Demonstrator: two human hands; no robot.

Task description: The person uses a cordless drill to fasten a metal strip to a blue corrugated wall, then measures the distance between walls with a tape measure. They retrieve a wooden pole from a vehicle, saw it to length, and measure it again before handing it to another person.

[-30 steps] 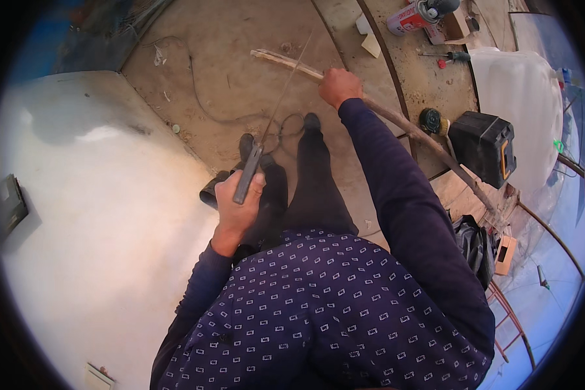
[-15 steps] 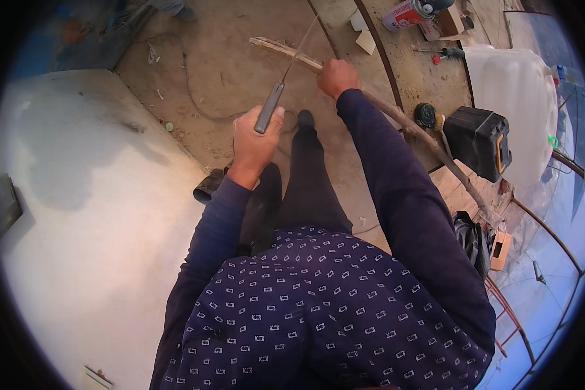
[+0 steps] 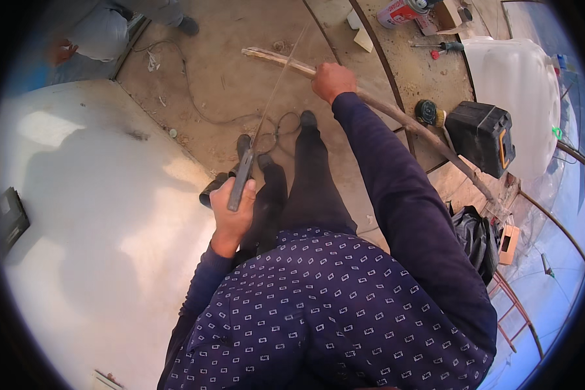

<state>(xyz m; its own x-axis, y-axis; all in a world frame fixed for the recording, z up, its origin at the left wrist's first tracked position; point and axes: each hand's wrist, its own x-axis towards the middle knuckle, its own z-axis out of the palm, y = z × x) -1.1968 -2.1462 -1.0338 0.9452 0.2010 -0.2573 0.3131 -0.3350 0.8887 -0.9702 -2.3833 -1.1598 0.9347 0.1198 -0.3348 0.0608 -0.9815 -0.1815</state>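
Observation:
My left hand [image 3: 233, 211] is closed around the dark grey handle of a handsaw [image 3: 242, 179]. Its long thin blade points away from me and crosses a wooden branch [image 3: 429, 133] close to the pale, split far-left end. Whether the teeth touch the wood I cannot tell. My right hand [image 3: 335, 81] grips the branch a short way right of the blade. From there the branch slants down to the right, passing beside my right forearm and a black case [image 3: 480, 138].
A white panel [image 3: 97, 260] fills the left side. A cable [image 3: 205, 117] loops across the floor near my feet. To the right are a spray can [image 3: 400, 13], a screwdriver [image 3: 445, 47], a large translucent container [image 3: 510, 97] and a black bag [image 3: 476, 240]. Another person's leg [image 3: 156, 10] shows at upper left.
My left hand has drawn the saw back toward me, down and slightly left. The right hand and branch have shifted slightly left. More of another person shows at upper left.

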